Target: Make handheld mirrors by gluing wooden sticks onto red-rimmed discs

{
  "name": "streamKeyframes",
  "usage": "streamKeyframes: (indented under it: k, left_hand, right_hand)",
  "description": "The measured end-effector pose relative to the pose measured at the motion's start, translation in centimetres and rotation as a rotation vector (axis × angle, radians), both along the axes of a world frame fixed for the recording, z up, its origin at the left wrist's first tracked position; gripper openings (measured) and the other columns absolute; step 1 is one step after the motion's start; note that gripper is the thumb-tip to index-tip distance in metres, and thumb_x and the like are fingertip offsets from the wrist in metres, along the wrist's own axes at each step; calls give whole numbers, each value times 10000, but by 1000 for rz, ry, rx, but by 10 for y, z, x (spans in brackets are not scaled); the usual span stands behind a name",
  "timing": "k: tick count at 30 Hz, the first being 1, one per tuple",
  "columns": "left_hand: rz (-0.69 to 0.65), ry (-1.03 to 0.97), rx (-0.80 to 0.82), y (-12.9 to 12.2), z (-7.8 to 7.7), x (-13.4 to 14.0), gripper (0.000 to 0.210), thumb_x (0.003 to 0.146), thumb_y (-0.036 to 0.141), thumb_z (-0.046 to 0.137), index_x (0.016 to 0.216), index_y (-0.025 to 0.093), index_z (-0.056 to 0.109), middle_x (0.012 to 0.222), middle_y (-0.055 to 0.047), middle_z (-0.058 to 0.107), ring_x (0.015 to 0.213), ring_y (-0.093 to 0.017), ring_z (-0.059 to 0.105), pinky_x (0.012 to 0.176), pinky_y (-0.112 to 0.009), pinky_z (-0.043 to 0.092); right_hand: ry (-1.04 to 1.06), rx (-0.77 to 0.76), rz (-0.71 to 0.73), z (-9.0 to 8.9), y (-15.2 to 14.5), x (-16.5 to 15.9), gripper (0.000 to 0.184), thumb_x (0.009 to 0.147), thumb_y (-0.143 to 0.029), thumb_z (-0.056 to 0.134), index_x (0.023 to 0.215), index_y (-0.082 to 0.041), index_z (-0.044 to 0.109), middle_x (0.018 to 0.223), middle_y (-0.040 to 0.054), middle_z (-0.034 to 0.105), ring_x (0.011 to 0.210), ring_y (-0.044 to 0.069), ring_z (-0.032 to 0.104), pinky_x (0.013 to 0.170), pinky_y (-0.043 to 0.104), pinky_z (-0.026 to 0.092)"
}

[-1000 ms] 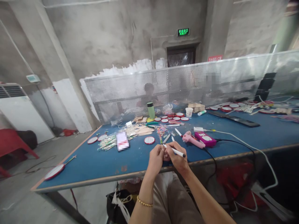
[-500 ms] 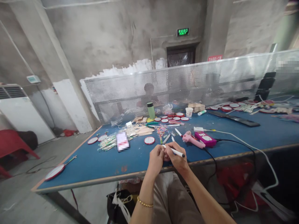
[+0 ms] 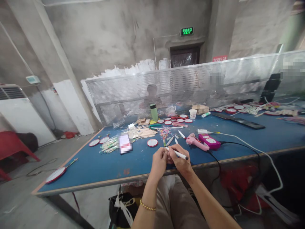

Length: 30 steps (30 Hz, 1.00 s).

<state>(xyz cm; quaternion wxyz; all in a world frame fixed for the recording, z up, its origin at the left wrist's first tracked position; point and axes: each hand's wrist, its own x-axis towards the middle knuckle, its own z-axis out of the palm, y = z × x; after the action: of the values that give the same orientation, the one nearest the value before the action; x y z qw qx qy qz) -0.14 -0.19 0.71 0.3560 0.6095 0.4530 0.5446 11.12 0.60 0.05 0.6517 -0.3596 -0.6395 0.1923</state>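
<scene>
My right hand (image 3: 180,158) is closed around a white marker (image 3: 179,154) with a black end, slanting down to the right. Its other end meets the fingertips of my left hand (image 3: 159,160). That hand is closed in a pinch, and a narrow stick with a green and reddish part (image 3: 164,142) rises just above the fingers; most of it is hidden. Both hands are together at the table's front edge. Beyond them lie more white markers (image 3: 182,135) and a heap of small coloured bands (image 3: 165,131). A round red-rimmed disc (image 3: 152,142) rests to the left.
A pink glue gun (image 3: 197,142) and magenta box (image 3: 209,142) with cables lie right on the blue table (image 3: 100,171). Left are a phone (image 3: 125,143), wooden sticks (image 3: 145,132) and a red-rimmed paddle (image 3: 56,175). A green bottle (image 3: 153,113) and paper cup (image 3: 193,114) stand behind.
Both hands stay almost in place, with the marker and stick still held. The view has shifted very slightly.
</scene>
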Motion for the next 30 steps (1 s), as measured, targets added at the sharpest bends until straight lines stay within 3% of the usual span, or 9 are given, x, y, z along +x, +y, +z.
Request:
streamKeyframes:
  k: [30]
  left_hand:
    - [-16, 14, 2, 0, 1, -1, 220, 768, 360, 510, 641, 186, 466, 580, 37, 469, 562, -108, 413, 534, -218, 331]
  right_hand:
    - [7, 40, -21, 0, 0, 1, 188, 855, -313, 535, 718, -200, 596, 551, -19, 627, 438, 112, 587, 468, 200, 484]
